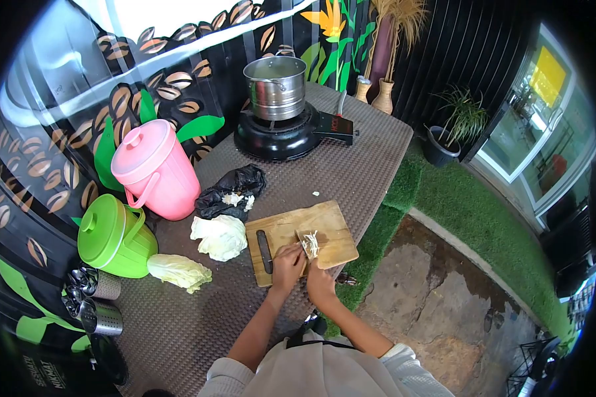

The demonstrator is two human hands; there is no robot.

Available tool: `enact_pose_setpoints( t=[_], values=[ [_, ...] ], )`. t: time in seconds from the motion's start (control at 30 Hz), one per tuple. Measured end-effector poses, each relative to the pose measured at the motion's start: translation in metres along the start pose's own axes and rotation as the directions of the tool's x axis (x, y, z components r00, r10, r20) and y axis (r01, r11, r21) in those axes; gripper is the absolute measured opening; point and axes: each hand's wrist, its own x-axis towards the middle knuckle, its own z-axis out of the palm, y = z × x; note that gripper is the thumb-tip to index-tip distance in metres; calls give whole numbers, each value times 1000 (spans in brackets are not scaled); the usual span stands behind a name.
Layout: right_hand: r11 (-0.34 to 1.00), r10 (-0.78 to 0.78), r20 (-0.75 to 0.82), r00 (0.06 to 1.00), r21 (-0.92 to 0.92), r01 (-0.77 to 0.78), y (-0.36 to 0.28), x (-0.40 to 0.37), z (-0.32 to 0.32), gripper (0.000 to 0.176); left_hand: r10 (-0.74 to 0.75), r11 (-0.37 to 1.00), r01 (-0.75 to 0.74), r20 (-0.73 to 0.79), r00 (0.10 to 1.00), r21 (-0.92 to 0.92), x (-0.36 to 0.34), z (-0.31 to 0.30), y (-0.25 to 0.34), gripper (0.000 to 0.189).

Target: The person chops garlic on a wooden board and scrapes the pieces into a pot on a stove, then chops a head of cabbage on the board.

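Note:
A wooden cutting board point(338, 225) with a dark handle slot lies near the table's right edge. Thin white shreds point(312, 244) of vegetable are bunched on its lower middle, on or beside a flat, blade-like shape. My left hand point(287, 266) rests on the board with bent fingers pressed together beside the shreds. Just right of it, my right hand point(320, 284) is closed at the board's near edge; what it grips is hidden under the fingers. Left of the board sit a pale cabbage point(220, 237) and a longer leafy cabbage point(179, 272).
A steel pot point(275, 86) stands on a black portable stove point(278, 135) at the far end. A black plastic bag point(235, 188) with white scraps, a pink jug point(157, 172), a green jug point(119, 235) and steel utensil holders point(101, 316) line the left side. Grass point(457, 192) lies beyond the table.

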Motion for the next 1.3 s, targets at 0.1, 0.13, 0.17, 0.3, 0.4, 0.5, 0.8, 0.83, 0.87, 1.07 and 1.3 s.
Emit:
enact_pose_setpoints(
  t=[0.1,0.13,0.17,0.3,0.4,0.5,0.8,0.83,0.87,1.07,1.3],
  values=[
    [999,-40,24,999,10,39,-3,15,-14,25,1,1000,-1,17,1000,-22,-1,-4,4,20],
    [997,-76,54,996,-12,77,-4,20,-20,25,-15,999,17,30,999,-51,-1,-5,4,21],
    [997,-76,51,996,-10,77,-4,24,-25,25,-12,999,14,30,999,-50,-1,-5,4,21],
    [992,-122,140,983,-16,125,6,31,-28,28,-42,999,43,33,999,-23,-2,-5,4,19],
    [993,-109,127,986,-20,112,6,10,-28,26,-25,1000,25,33,999,-5,-3,-4,3,19],
    [998,-56,25,998,-1,56,-2,-10,-14,25,-5,1000,5,36,999,13,-3,-4,3,19],
    [998,-59,-9,998,-8,59,-8,18,-9,28,29,999,-29,29,999,-15,-4,-5,1,20],
    [996,-80,18,997,-27,80,-9,23,-14,29,11,1000,-11,30,999,-21,-4,-5,1,19],
    [996,-80,16,997,-26,80,-8,27,-20,29,13,1000,-13,30,999,-20,-4,-5,1,19],
    [996,-85,251,964,37,78,2,22,-35,39,-70,997,70,8,998,-29,-3,-2,0,17],
    [998,-58,-57,997,-9,58,1,-9,7,28,-8,1000,8,22,1000,-9,-4,-1,-4,17]
  ],
)
